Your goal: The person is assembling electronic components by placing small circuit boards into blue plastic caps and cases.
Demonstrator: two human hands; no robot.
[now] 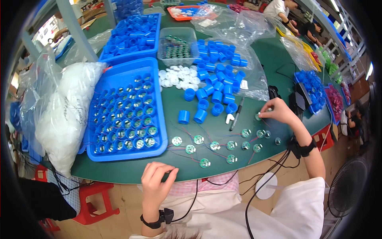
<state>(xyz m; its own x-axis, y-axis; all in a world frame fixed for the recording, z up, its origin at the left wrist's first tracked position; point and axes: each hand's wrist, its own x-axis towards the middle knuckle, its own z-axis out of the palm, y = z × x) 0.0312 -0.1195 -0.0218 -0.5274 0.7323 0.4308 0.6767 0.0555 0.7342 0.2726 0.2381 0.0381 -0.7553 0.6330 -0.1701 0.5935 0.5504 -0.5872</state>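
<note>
Green circuit board point(258, 116) is pinched in the right hand's point(278, 111) fingertips; the left hand point(156, 180), half-curled, holds nothing. Nearby, loose boards point(215, 145) on the table point(181, 170) and bare blue cups point(217, 97) seem left; board-filled cups point(139, 143) inside the blue tray point(160, 107) look done.

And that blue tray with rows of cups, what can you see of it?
The blue tray is rectangular, with rounded corners and low walls, apparently plastic. It sits open-topped at the near left of the green table. Blue cups stand in rows inside, many showing round green boards. The left hand is nearby, not touching it.
</note>
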